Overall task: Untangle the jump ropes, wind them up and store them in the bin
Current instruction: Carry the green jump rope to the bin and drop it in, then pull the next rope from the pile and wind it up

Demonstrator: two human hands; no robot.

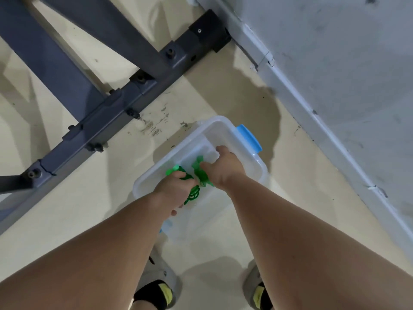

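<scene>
Your left hand [173,189] and right hand [223,168] both grip the green jump rope [193,193], lowering the wound bundle into the clear bin [257,173] on the floor [67,211] to store it.

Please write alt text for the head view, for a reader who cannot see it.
The left hand and right hand hold a green rope in a clear bin on the floor. A metal frame stands beyond.

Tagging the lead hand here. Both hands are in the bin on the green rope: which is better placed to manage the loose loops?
Left, probably. The left hand grips the green rope right where its loops hang; the right hand holds it deeper in the bin, past them.
</scene>
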